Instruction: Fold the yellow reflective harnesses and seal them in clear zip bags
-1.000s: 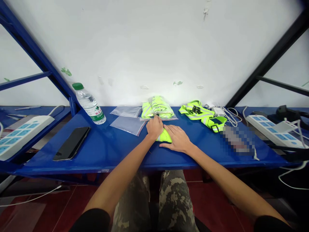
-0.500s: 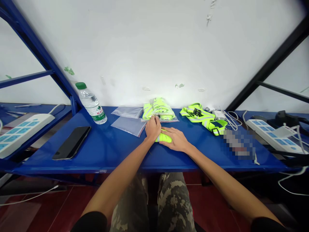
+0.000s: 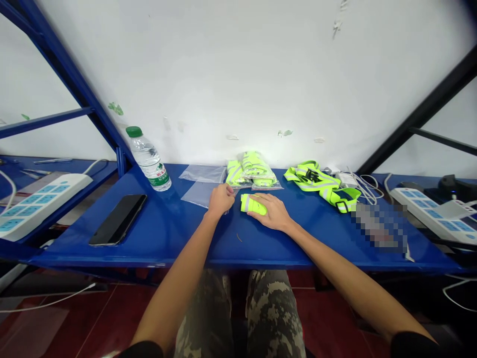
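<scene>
My right hand [image 3: 274, 212] is wrapped over a tight roll of neon-yellow reflective strap [image 3: 253, 204] with silver bands, pressed against the blue table. To its left, my left hand [image 3: 221, 200] has curled fingers over the right edge of a clear plastic zip bag [image 3: 196, 194]. Whether its fingertips grip the bag is hidden. A second clear bag [image 3: 203, 173] lies flat just behind. Bagged yellow reflective straps [image 3: 255, 166] are piled beyond my hands. A loose reflective belt [image 3: 316, 181] with black buckles lies to the right.
A water bottle [image 3: 151, 161] with a green cap and a black phone [image 3: 118, 220] are on the left of the blue table [image 3: 179, 243]. White power strips [image 3: 44, 201] flank it. A charger with white cable [image 3: 367, 186] sits at the back right, behind a pixelated item [image 3: 380, 228].
My left hand has let go of the yellow roll and moved left onto the zip bag's edge. My right hand stays on the roll. The view has shifted slightly.
</scene>
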Demonstrator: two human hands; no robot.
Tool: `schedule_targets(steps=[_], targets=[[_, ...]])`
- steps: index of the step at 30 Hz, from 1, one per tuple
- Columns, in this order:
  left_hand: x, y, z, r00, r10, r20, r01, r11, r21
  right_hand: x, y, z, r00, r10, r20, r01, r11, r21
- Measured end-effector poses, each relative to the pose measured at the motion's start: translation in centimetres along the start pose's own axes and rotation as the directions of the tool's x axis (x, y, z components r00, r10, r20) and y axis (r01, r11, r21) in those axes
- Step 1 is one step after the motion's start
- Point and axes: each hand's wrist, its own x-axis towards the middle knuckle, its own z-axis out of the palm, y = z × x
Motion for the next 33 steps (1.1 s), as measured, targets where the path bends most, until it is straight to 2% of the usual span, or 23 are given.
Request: schedule_targets(steps=[4, 7, 9, 15, 19, 23, 29, 33], targets=[[0.5, -0.5, 0.3, 0.989, 0.050, 0.142, -0.021, 0.981, -0.194, -0.2, 0.2, 0.1, 0.999, -0.009, -0.054, 0.012, 0.998, 0.058], [0.5, -0.6, 0.4, 0.963, 0.130, 0.235, -0.064, 0.961, -0.269, -0.4, 0.4, 0.3, 0.994, -0.004, -0.113, 0.016, 0.994, 0.112], [0.4, -0.4, 0.4, 0.952, 0.180, 0.246, -0.117, 0.961, -0.250, -0.5, 0.4, 0.4, 0.990, 0.000, -0.138, 0.020, 0.989, 0.145], [-0.8, 1.1, -0.3, 0.938, 0.224, 0.265, -0.229, 0.973, -0.011, -0.7, 0.5, 0.4, 0.979, 0.030, -0.203, 0.006, 0.985, 0.173], [-1.3, 1.4, -0.5, 0.924, 0.266, 0.276, -0.279, 0.960, 0.008, -0.7, 0.4, 0.4, 0.974, 0.034, -0.226, 0.002, 0.988, 0.157], [-1.4, 1.1, -0.4, 0.907, 0.294, 0.301, -0.290, 0.955, -0.060, -0.8, 0.1, 0.2, 0.986, -0.003, -0.165, 0.015, 0.997, 0.069], [-1.0, 0.1, -0.3, 0.905, 0.298, 0.304, -0.270, 0.954, -0.132, -0.7, -0.2, -0.2, 0.996, -0.055, -0.073, 0.055, 0.998, 0.000], [-0.8, -0.5, -0.4, 0.903, 0.267, 0.336, -0.171, 0.942, -0.289, -0.8, -0.2, -0.3, 0.995, -0.093, -0.034, 0.092, 0.996, -0.014]])
